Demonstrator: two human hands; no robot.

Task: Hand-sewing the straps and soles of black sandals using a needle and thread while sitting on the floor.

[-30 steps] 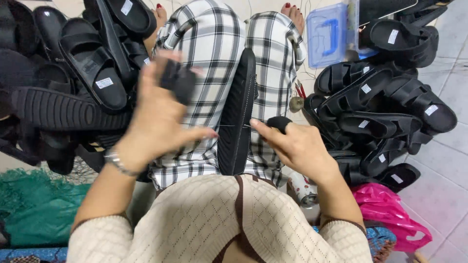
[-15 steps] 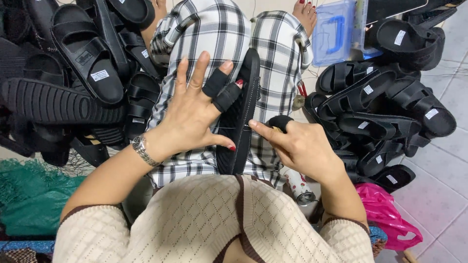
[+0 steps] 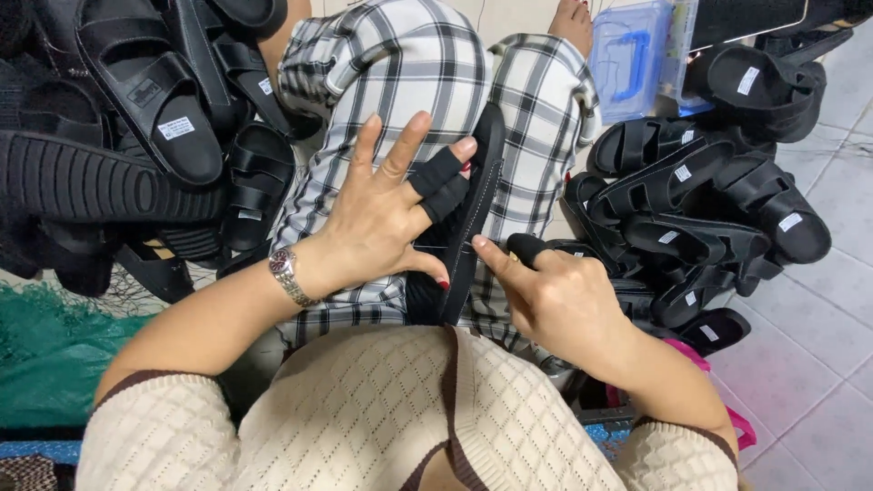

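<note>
A black sandal (image 3: 475, 195) stands on its edge on my lap, between my legs in checked trousers (image 3: 391, 68). My left hand (image 3: 382, 214) rests against its left side: the thumb hooks under it, the fingers are spread, and a black band wraps the index finger. My right hand (image 3: 564, 300) is at the sandal's right edge. Its index fingertip touches the sole and its other fingers are curled. A black cap (image 3: 527, 247) sits at the thumb; whether it is worn or held is unclear.
Piles of black sandals lie on both sides, one heap on the left (image 3: 136, 136) and another on the right (image 3: 691, 209). A clear blue plastic box (image 3: 637, 55) stands at the back right. Green netting (image 3: 45, 364) is at the lower left, a pink bag (image 3: 718, 400) at the lower right.
My left hand has swung from the left pile over to the sandal on my lap and spread its fingers against it. My right hand has hardly moved.
</note>
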